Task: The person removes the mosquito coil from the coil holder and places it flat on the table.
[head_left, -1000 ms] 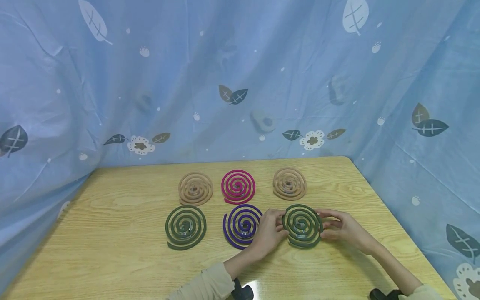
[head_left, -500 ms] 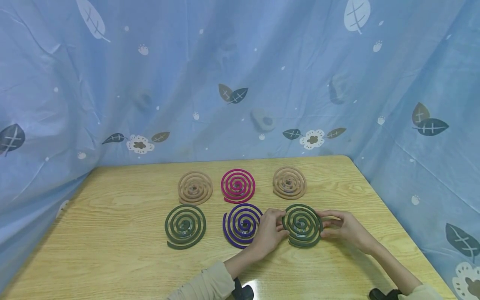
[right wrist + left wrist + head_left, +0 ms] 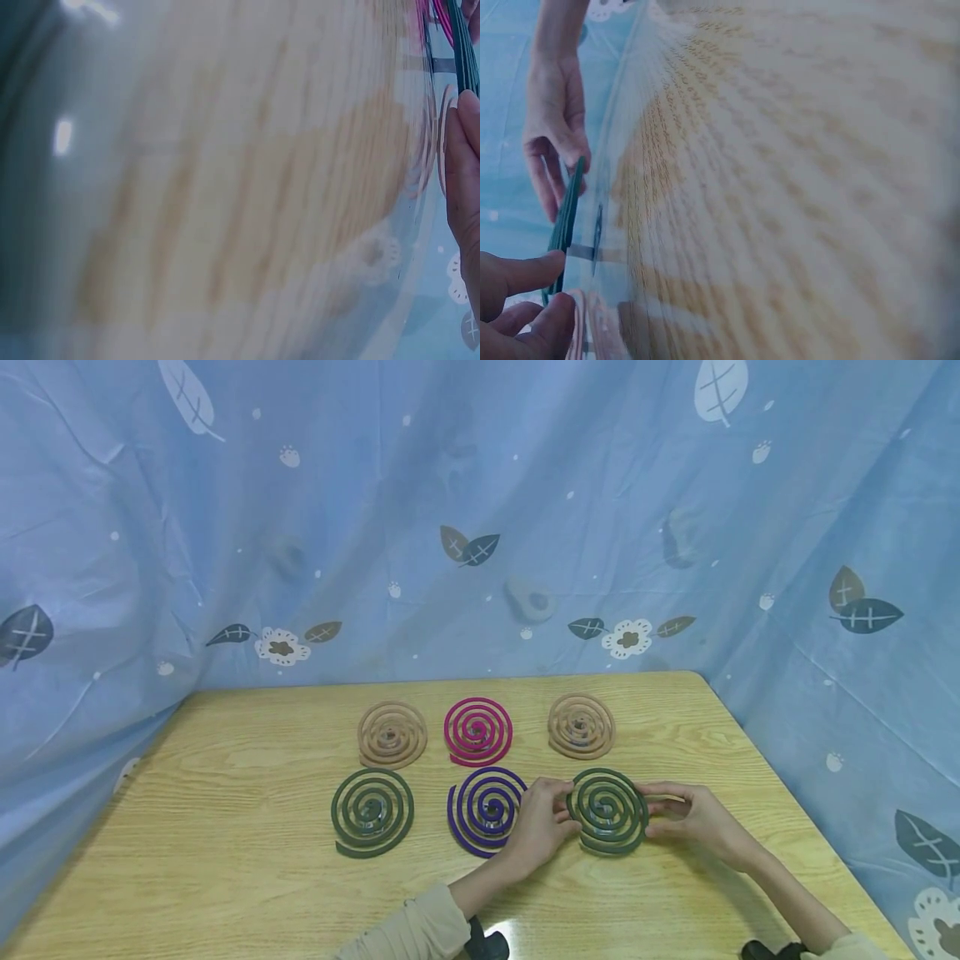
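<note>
A dark green mosquito coil (image 3: 604,803) sits at the front right of the table, on a small stand seen through its turns. My left hand (image 3: 538,831) pinches its left rim between thumb and fingers. At the opposite rim, my right hand (image 3: 693,822) holds it with thumb and fingertips. The left wrist view shows this coil (image 3: 568,214) edge-on, raised off the table, with both hands at its ends. Beside my left hand lies a purple mosquito coil (image 3: 480,781), its right side partly hidden by that hand.
Another green coil (image 3: 371,811) stands at the front left. Along the back are a tan coil (image 3: 389,735), a pink coil (image 3: 478,732) and a second tan coil (image 3: 581,725). A blue patterned curtain (image 3: 360,527) encloses the wooden table (image 3: 225,860) at the back and sides.
Both hands keep their hold on the green coil with almost no motion. The whole head view shifts very slightly.
</note>
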`<state>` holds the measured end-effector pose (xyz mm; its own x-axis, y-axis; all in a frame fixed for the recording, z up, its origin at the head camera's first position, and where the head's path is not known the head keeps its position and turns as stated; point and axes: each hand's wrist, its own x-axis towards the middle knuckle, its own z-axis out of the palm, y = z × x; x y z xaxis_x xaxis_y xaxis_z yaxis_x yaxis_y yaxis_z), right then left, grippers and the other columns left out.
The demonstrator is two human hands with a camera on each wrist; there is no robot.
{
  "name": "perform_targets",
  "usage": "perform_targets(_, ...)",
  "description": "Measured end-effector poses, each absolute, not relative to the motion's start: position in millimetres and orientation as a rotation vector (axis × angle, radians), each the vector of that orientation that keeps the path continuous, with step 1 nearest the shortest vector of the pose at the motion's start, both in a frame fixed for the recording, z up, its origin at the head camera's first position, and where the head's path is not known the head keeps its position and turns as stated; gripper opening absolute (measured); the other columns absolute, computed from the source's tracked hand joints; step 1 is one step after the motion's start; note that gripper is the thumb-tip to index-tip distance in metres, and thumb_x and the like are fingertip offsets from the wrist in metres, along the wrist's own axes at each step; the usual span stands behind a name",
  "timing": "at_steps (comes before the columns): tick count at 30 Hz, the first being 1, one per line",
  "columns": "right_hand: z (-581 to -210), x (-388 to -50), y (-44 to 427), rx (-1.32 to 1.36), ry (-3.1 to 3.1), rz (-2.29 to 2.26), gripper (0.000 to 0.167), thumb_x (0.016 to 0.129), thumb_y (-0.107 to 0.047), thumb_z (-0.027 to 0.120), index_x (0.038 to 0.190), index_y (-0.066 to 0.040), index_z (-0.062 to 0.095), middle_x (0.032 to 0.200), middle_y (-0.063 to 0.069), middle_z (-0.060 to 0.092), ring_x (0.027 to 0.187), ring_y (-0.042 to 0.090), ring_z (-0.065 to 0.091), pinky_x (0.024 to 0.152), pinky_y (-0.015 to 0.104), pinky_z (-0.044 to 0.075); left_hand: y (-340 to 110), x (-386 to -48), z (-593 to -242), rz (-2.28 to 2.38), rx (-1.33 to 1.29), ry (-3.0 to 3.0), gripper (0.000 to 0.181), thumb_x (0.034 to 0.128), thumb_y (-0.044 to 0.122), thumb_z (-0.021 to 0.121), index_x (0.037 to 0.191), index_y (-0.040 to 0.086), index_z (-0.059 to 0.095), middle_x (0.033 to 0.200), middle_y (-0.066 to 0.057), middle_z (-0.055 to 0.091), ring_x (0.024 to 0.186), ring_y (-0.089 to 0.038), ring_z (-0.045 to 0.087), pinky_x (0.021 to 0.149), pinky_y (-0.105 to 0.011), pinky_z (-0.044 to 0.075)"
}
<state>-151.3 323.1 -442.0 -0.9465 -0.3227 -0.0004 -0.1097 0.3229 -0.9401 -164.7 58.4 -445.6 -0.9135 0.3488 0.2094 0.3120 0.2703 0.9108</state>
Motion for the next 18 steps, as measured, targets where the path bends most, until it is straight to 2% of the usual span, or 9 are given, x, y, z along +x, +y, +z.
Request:
perform_targets(5,-440.5,-150.6,321.6,-0.342,2.417,-1.67,0.062,0.077,-0.005,0.078,0.13,0.012,0.05,0.122,-0.002,0.065,0.098,0.007,0.065,0.08,0.026,0.058,58.4,-164.9,-446.2,1.798,0.66,2.447,0.046,0.0701,-0.015,0.075,0.114,-0.013,0.061,0.109,-0.016,0.057,0.087,-0.02,0.064,0.076,-0.015,0.056)
perform_targets(9,-440.0,-150.1,322.4,-0.353,2.439,-1.66,0.062,0.077,-0.005,0.077,0.13,0.013,0.05,0.123,0.013,0.063,0.097,0.007,0.065,0.079,0.026,0.058,59.0,-165.9,-447.7,1.816,0.651,2.43,0.045,0.0699,-0.015,0.075,0.113,-0.013,0.062,0.108,-0.015,0.057,0.086,-0.018,0.064,0.075,-0.016,0.056)
perform_targets(11,-440.1,-150.1,322.3,-0.352,2.455,-1.665,0.062,0.076,-0.004,0.078,0.129,0.013,0.051,0.124,0.016,0.062,0.096,0.007,0.066,0.078,0.026,0.058,59.5,-166.6,-448.4,1.82,0.639,2.426,0.046,0.0696,-0.016,0.075,0.113,-0.012,0.063,0.108,-0.015,0.057,0.086,-0.016,0.064,0.075,-0.015,0.056)
perform_targets(13,-440.7,-150.3,322.6,-0.358,2.467,-1.666,0.061,0.076,-0.004,0.078,0.128,0.013,0.051,0.124,0.012,0.063,0.096,0.007,0.066,0.078,0.027,0.059,60.0,-167.0,-448.6,1.824,0.642,2.429,0.046,0.0689,-0.016,0.076,0.113,-0.012,0.063,0.107,-0.014,0.057,0.085,-0.015,0.064,0.075,-0.015,0.056)
perform_targets(18,-443.1,-150.3,323.1,-0.37,2.475,-1.685,0.059,0.075,-0.004,0.079,0.125,0.014,0.053,0.12,-0.007,0.065,0.097,0.007,0.065,0.079,0.029,0.059,60.9,-167.4,-448.7,1.833,0.63,2.419,0.046,0.069,-0.015,0.076,0.113,-0.013,0.063,0.107,-0.014,0.057,0.085,-0.014,0.063,0.074,-0.014,0.056)
